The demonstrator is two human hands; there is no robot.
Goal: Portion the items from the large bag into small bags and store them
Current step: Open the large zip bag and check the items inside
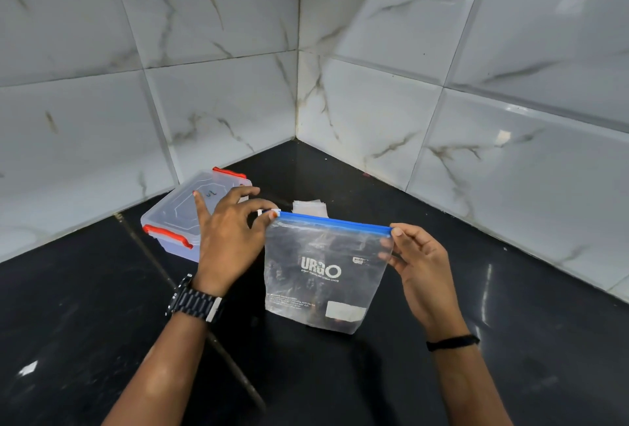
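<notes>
A large clear zip bag (pixel 323 276) with a blue slider strip and white "URGO" print stands upright on the black counter (pixel 85 306), dark items showing dimly inside. My left hand (pixel 231 235) pinches the white slider tab at the strip's left end. My right hand (pixel 418 262) pinches the strip's right end and the bag's upper right corner. Behind the bag lies a small stack of clear small bags (pixel 311 207), partly hidden by it.
A clear plastic box (pixel 177 218) with a lid and red clips sits at the back left, just behind my left hand. White marble-look tiled walls (pixel 442 85) meet in a corner behind the counter.
</notes>
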